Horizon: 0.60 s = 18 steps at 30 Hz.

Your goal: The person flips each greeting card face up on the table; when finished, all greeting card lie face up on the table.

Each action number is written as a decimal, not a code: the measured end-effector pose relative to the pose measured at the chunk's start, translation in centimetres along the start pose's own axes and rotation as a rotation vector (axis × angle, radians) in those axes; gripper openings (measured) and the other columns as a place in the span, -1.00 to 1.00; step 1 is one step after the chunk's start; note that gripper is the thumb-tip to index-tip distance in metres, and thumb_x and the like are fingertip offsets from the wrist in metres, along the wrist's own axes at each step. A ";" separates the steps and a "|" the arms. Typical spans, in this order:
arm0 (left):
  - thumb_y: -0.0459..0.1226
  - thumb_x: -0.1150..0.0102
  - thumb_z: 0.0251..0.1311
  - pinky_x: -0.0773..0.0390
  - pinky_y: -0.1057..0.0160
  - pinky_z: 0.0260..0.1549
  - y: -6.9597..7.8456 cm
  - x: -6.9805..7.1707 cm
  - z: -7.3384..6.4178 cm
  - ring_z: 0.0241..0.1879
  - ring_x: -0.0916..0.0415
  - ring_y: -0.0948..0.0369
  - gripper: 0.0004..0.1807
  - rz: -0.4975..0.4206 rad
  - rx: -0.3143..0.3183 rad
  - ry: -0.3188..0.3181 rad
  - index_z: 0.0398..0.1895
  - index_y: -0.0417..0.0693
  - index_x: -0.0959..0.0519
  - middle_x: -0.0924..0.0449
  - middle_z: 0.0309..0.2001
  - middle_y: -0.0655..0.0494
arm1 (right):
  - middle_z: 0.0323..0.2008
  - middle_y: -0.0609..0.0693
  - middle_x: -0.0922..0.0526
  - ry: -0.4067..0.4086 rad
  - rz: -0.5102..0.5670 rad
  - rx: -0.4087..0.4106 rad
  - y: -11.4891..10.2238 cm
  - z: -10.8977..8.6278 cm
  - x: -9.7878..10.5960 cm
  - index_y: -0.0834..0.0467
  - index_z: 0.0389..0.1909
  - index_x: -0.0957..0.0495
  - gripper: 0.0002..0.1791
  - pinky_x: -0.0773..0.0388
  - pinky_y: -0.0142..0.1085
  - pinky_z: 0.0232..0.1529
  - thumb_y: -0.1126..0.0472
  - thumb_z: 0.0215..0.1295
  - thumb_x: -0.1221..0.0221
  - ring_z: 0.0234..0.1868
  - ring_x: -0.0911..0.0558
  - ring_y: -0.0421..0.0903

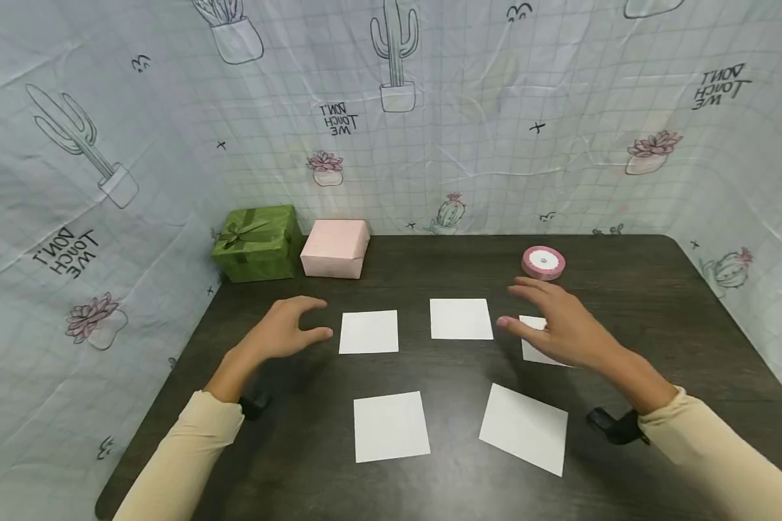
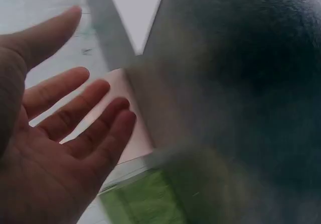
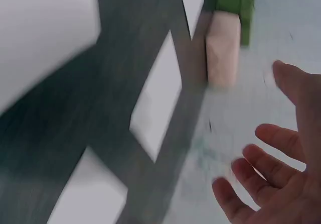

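Grip wide and empty on left hand [image 1: 279, 333] and right hand [image 1: 573, 329] | white card [image 1: 368, 332] at left hand's three o'clock | light edge pinch should suit

There are five white sheets of paper [image 1: 392, 427] on one dark surface [image 1: 443, 268]. One green box [image 1: 261, 250] and one pink box [image 1: 335, 246] make two boxes, and there is one pink roll [image 1: 544, 262]. One left hand [image 1: 276, 329] and one right hand [image 1: 570, 329] make two hands, with two beige sleeves [image 1: 179, 449] and two black wrist straps [image 1: 620, 428].
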<state>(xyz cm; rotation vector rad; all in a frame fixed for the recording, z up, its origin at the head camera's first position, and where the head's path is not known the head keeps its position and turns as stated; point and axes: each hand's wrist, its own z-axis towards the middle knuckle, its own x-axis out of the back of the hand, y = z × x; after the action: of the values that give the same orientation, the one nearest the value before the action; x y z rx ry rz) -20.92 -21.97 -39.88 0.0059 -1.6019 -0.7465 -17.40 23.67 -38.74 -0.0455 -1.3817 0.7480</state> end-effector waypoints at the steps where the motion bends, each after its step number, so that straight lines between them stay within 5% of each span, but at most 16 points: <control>1: -0.10 -0.36 0.22 -0.45 -0.15 0.18 -0.4 -0.2 0.5 0.23 -0.46 -0.14 -0.36 -0.028 0.003 -0.029 0.28 -0.27 -0.47 -0.52 0.23 -0.18 | 0.29 0.23 -0.46 -0.002 0.017 0.024 -0.6 0.9 -0.9 0.28 0.27 -0.47 -0.33 -0.34 0.21 0.22 -0.08 0.29 -0.30 0.31 -0.41 0.26; 4: -0.10 -0.44 0.13 -0.50 -0.09 0.13 -1.4 -1.4 2.2 0.17 -0.50 -0.10 -0.31 -0.087 0.043 -0.110 0.25 -0.28 -0.48 -0.56 0.19 -0.16 | 0.14 0.21 -0.59 -0.068 0.081 0.080 -2.5 4.0 -4.2 0.28 0.18 -0.54 -0.38 -0.50 0.08 0.09 -0.04 0.23 -0.34 0.13 -0.59 0.16; 7: -0.05 -0.54 -0.01 -0.47 -0.05 0.15 -2.0 -3.0 4.0 0.16 -0.46 -0.05 -0.18 -0.132 0.099 -0.191 0.28 -0.23 -0.44 -0.50 0.18 -0.14 | 0.00 0.19 -0.66 -0.218 0.135 0.071 -4.3 7.1 -7.5 0.32 0.20 -0.50 -0.31 -0.60 -0.07 -0.06 -0.07 0.21 -0.36 -0.09 -0.69 0.03; 12: -0.05 -0.64 -0.19 -0.38 -0.05 0.20 -1.7 -4.7 5.9 0.18 -0.30 -0.01 -0.08 -0.142 0.171 -0.275 0.27 -0.13 -0.38 -0.33 0.15 -0.13 | -0.33 0.06 -0.73 -0.490 0.186 -0.123 -6.6 10.3 -11.2 0.31 0.41 -0.25 -0.05 -0.65 -0.23 -0.31 -0.10 0.14 -0.42 -0.40 -0.71 -0.11; 18: -0.14 -0.68 -0.25 -0.33 -0.07 0.15 -1.3 -5.0 6.0 0.16 -0.20 -0.06 -0.12 -0.116 0.221 -0.308 0.17 -0.08 -0.37 -0.27 0.08 -0.11 | -0.56 0.05 -0.67 -0.574 0.203 -0.277 -8.3 11.6 -13.3 0.25 0.52 -0.05 0.17 -0.64 -0.30 -0.47 0.01 -0.02 -0.54 -0.57 -0.68 -0.10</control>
<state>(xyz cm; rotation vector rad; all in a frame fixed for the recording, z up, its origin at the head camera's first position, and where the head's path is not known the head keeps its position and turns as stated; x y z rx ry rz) -25.88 -18.19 -44.79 0.1519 -1.9860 -0.6793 -24.04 6.11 -43.92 -0.2040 -2.0468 0.7640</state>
